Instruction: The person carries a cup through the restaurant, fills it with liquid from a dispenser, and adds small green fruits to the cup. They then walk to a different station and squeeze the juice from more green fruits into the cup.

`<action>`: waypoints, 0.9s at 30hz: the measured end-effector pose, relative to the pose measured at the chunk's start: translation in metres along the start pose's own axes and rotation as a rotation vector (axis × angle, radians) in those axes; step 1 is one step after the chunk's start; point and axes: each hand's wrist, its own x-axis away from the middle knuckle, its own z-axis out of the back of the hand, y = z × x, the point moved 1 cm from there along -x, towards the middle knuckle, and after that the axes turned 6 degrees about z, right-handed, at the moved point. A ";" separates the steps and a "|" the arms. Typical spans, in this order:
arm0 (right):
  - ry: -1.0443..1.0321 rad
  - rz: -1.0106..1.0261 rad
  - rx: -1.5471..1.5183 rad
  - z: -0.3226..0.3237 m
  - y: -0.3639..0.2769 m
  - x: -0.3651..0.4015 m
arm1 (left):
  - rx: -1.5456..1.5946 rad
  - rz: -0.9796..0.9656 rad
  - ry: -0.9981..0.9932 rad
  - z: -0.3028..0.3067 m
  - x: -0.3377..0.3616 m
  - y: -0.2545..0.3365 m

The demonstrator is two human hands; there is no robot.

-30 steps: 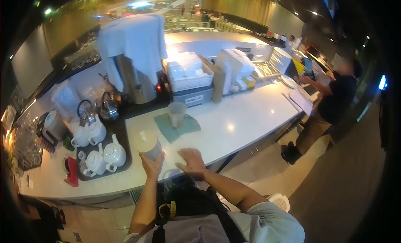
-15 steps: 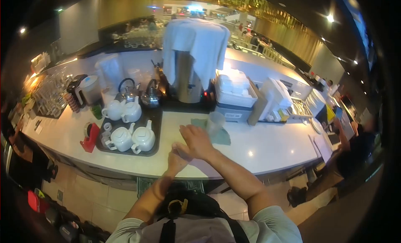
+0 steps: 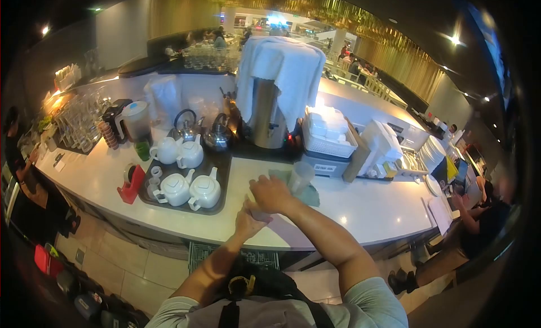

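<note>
Pale vessel (image 3: 260, 215), rounded, mostly hidden: between hands, above counter (image 3: 360, 215). Left hand (image 3: 248, 222): fingers curled round vessel. Right hand (image 3: 273, 194): fingers bent over its top; grip unclear. Translucent cup (image 3: 301, 177), upright on soft green cloth (image 3: 311, 196). Glossy white teapots (image 3: 204, 191), dark tray (image 3: 217, 208). Smooth white countertop; tiled floor (image 3: 160, 270); person (image 3: 479, 226) at far right.
</note>
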 end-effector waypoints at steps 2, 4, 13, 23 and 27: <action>0.048 0.222 -0.053 -0.008 0.016 -0.004 | -0.080 0.103 -0.037 0.003 0.001 0.005; 0.083 0.266 -0.112 -0.015 0.029 -0.006 | -0.106 0.109 -0.057 0.002 -0.001 0.007; 0.170 0.223 -0.176 -0.024 0.025 0.000 | 0.105 -0.042 -0.060 -0.007 -0.003 -0.012; 0.301 0.057 -0.256 0.012 0.026 0.024 | -0.011 0.019 -0.008 0.003 0.002 0.006; 0.803 0.003 -0.566 -0.003 0.080 0.045 | 0.023 0.046 -0.009 0.007 0.004 0.007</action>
